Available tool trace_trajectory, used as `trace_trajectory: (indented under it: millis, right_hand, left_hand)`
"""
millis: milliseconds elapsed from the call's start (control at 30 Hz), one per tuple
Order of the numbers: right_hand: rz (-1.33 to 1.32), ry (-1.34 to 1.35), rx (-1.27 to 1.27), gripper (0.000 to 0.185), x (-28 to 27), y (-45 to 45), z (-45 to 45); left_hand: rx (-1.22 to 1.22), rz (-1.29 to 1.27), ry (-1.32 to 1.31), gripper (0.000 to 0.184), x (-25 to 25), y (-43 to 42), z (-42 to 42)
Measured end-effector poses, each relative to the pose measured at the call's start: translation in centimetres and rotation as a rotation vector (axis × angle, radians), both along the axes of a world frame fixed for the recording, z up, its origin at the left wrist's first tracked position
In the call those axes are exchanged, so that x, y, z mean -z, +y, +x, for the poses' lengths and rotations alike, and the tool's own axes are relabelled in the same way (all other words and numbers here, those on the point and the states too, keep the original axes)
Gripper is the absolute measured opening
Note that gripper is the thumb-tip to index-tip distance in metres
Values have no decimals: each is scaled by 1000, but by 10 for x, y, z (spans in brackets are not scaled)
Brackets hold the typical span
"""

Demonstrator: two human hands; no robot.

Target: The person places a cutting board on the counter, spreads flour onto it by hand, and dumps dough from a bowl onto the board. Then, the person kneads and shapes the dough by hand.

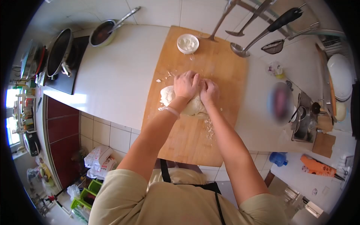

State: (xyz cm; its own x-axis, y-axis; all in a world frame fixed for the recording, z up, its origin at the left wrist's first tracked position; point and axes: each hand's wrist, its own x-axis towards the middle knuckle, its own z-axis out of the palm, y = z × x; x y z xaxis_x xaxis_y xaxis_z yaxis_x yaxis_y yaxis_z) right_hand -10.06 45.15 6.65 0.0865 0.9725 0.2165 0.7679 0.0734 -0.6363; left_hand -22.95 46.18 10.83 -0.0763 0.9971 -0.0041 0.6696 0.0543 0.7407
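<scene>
A pale lump of dough (195,106) lies on the wooden board (183,144), with small crumbs and flour scattered around it. My left hand (186,85) presses on the top of the dough, its fingers curled over the far side. Close beside it, my right hand (209,92) also bears down on the dough with bent fingers. The hands touch or nearly touch, and they cover part of the lump. Further up the board stands a small white bowl (188,44) holding something white and powdery.
Over the board's far right corner hang a ladle (240,49) and a strainer (273,46). At the back left are a bowl with a spoon (102,33) and a pan (60,52) on the stove. A blurred bowl-like thing (281,103) sits right of the board, before the sink (303,125).
</scene>
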Motion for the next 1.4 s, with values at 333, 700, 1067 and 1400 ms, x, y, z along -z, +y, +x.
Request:
trace_trajectory:
  millis: [333, 700, 1067, 1400]
  right_hand:
    - [-112, -630, -560, 94, -59, -98, -20]
    - [-403, -153, -546, 64, -92, -48, 46]
    - [-756, 576, -134, 64, -76, -127, 110]
    - [-720, 796, -104, 70, -50, -135, 121]
  left_hand:
    - [96, 256, -256, 51, 68, -22, -150]
    - [495, 109, 709, 73, 50, 14, -86]
    - [416, 323, 89, 52, 72, 111, -83]
    - [933, 273, 604, 67, 62, 77, -30]
